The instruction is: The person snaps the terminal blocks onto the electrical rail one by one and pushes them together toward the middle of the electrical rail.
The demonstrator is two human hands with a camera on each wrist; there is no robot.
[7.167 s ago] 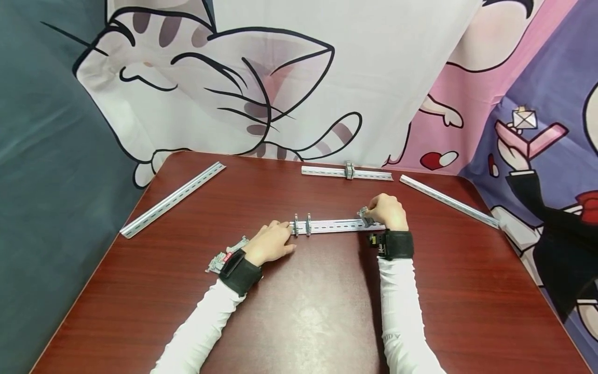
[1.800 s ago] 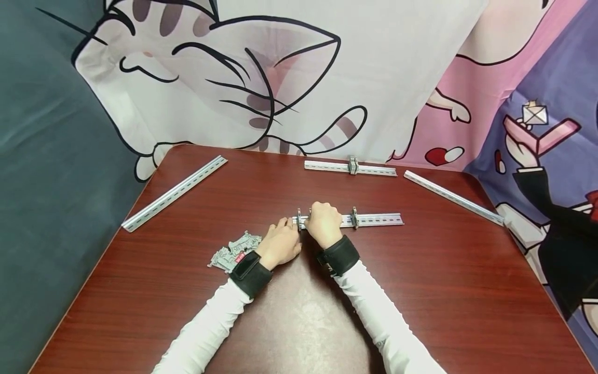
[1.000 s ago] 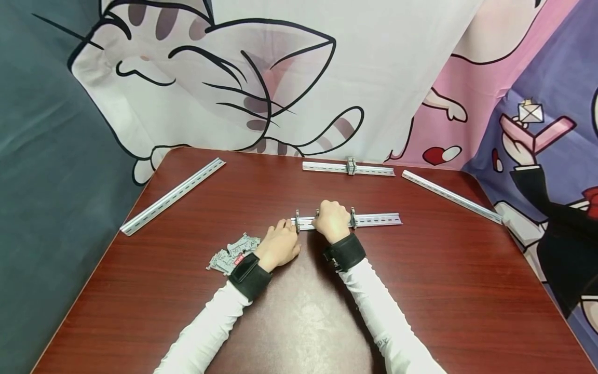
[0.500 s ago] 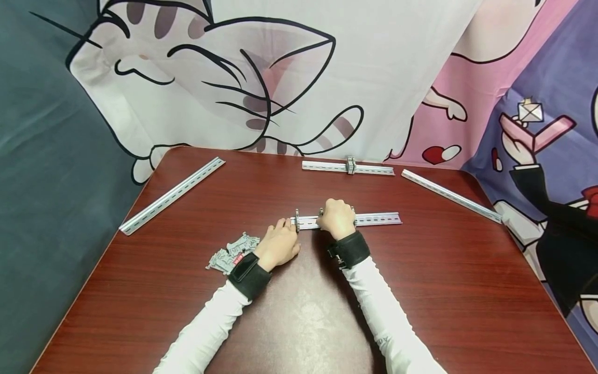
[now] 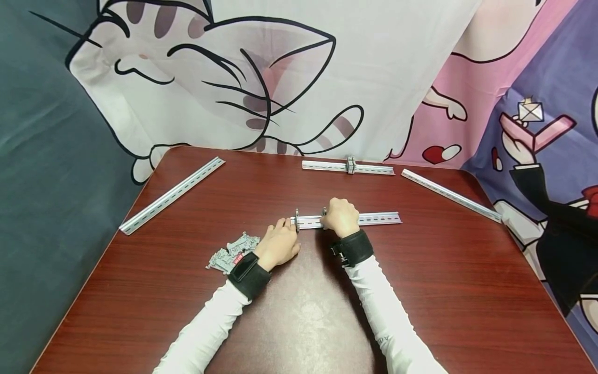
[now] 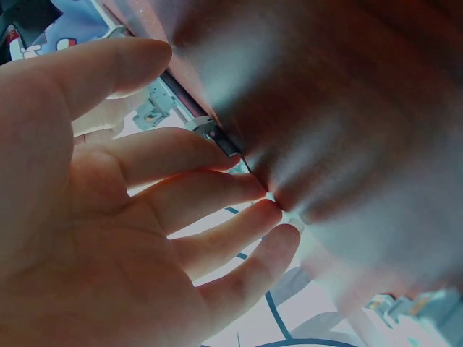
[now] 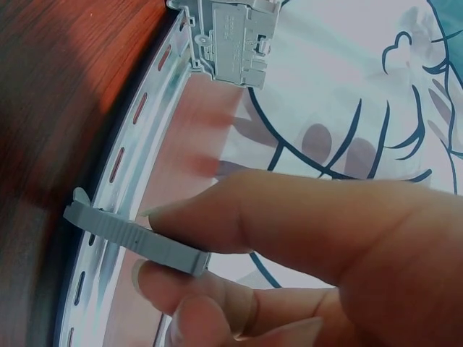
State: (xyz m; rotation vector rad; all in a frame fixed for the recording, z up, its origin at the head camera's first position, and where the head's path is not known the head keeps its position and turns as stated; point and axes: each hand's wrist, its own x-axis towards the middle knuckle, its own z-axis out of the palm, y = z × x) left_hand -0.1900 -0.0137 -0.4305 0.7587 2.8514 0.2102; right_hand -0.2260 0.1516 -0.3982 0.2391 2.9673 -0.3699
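A slotted metal DIN rail [image 5: 379,218] lies across the middle of the table. My right hand [image 5: 341,218] pinches a thin grey terminal block [image 7: 137,238] between thumb and fingers; in the right wrist view the block sits across the rail, slightly slanted. Another terminal block [image 5: 296,220] stands on the rail near its left end, beside my left hand [image 5: 279,244]. The left fingers [image 6: 217,191] are nearly straight, their tips at the rail's left end. Behind the right hand, the stretch of rail just right of the pinched block is hidden in the head view.
A pile of grey terminal blocks [image 5: 231,253], one with a red mark, lies left of the left wrist. Bare rails lie at left [image 5: 173,196] and right [image 5: 450,196]. At the back, a rail [image 5: 322,166] bears grey blocks [image 5: 351,164]. Printed cloth [image 5: 397,67] hangs behind.
Earlier my right hand held a block at the rail's right end. Lately it has slid rightward along the rail with the pinched block, covering a block further right. The left hand stays put.
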